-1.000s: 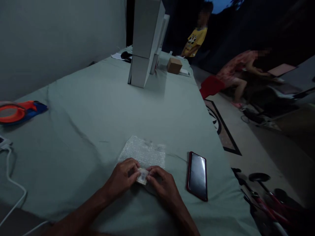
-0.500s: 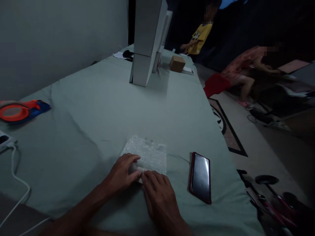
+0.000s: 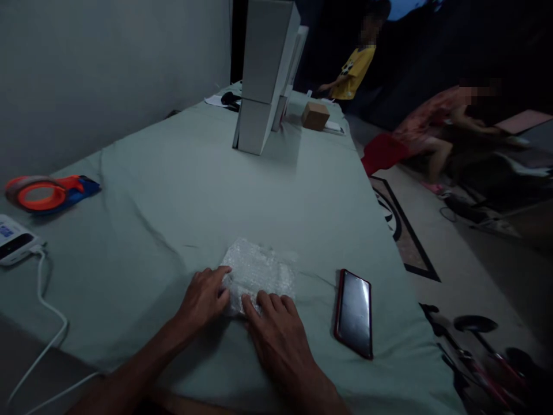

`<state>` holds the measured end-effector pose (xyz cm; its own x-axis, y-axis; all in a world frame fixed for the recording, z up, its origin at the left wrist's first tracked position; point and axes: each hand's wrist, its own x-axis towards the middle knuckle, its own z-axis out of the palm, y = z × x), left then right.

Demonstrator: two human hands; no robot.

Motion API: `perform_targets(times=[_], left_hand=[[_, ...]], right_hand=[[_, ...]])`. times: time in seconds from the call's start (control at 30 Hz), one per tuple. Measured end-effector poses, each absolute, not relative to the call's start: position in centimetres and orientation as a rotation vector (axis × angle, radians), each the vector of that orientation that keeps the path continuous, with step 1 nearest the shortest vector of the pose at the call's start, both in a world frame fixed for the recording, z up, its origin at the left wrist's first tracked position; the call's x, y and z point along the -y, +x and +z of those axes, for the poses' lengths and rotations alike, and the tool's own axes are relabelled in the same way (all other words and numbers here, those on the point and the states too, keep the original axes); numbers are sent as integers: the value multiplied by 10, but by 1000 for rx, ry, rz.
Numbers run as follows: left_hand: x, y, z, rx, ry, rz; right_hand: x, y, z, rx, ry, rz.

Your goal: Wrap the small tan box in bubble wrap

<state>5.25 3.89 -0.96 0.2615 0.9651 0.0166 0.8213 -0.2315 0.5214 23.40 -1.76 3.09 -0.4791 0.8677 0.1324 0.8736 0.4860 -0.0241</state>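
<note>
A flat piece of clear bubble wrap (image 3: 258,266) lies on the cloth-covered table in front of me. My left hand (image 3: 205,297) grips its left edge, with the thumb and index finger at the near left corner. My right hand (image 3: 279,325) has its bent fingers over the near edge, pressing on the plastic. Whether something is wrapped inside I cannot tell. To the right of my right hand lies a phone (image 3: 354,314) in a dark red case, its screen dark.
An orange and blue tape dispenser (image 3: 52,193) and a white device (image 3: 17,239) with a white cable (image 3: 41,288) lie at the left. Tall white boxes (image 3: 263,75) and a brown carton (image 3: 315,116) stand farther back. Two people are beyond the table, one in a yellow shirt (image 3: 355,72).
My hands have moved apart: the left hand shifted left to the wrap's edge. The near edge of the bubble wrap looks different under my fingers. The view has shifted slightly.
</note>
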Motion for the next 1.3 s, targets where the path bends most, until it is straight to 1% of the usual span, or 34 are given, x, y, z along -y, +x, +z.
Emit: perform_targets(times=[0.17, 0.27, 0.4, 0.53, 0.67, 0.77, 0.9, 1.03, 1.17, 1.3], left_hand=[[-34, 39, -2, -1707, 2033, 504], [-35, 33, 3, -1775, 1857, 401], [-43, 30, 3, -1751, 1754, 319], [-47, 37, 3, -1638, 1668, 394], [-45, 55, 10, -1533, 1727, 608], [-43, 71, 13, -1405, 1574, 710], [-42, 82, 17, -1260, 1258, 703], [-39, 79, 24, -1095, 1091, 626], [-34, 75, 29, -1092, 1276, 584], [-27, 74, 31, -1143, 1737, 574]], right_hand=[[7, 237, 38, 2735, -1414, -73], [2, 241, 41, 2777, -1358, -84], [-2, 243, 43, 2781, -1328, -97], [-4, 243, 45, 2789, -1304, -106], [-5, 242, 44, 2784, -1283, -117], [-3, 241, 39, 2783, -1243, -141], [3, 242, 34, 2773, -1192, -130], [13, 247, 40, 2715, -1255, 14], [26, 259, 46, 2511, -1285, 162], [45, 284, 30, 2051, -1506, 120]])
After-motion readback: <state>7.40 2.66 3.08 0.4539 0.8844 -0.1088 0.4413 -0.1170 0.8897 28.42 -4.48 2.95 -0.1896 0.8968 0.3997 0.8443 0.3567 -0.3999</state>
